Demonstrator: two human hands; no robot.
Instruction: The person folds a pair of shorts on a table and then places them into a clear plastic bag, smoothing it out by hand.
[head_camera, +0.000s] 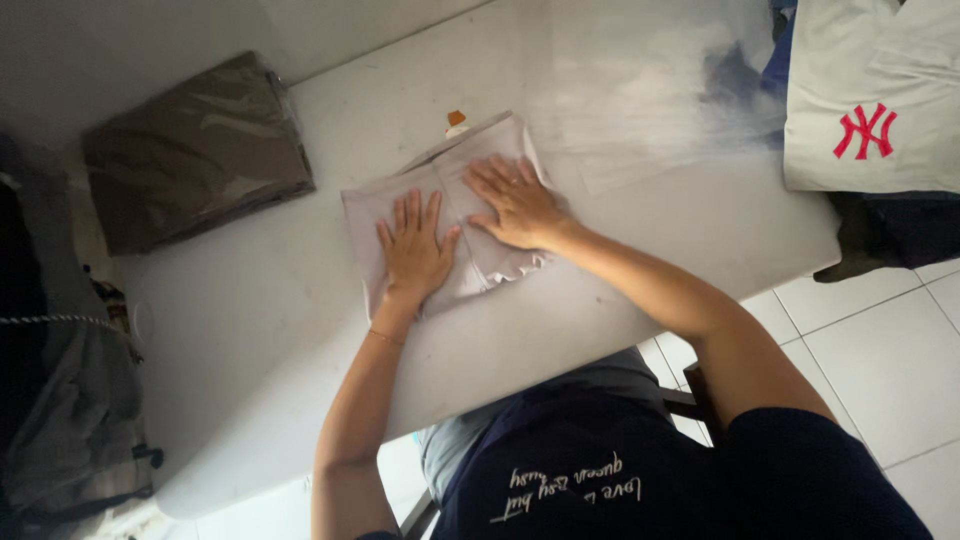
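Centre of frame: folded pale garment (455, 215) on the white bench (250, 330). Left hand (415, 250) and right hand (515, 205) lie flat on it, fingers spread, gripping nothing. The cloth looks light, soft and limp; best taken by its folded edges.

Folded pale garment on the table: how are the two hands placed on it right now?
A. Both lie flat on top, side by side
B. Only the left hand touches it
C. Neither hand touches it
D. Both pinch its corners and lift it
A: the left hand and the right hand both lie palm down, fingers spread, on the folded pale garment, which rests flat on the white table.
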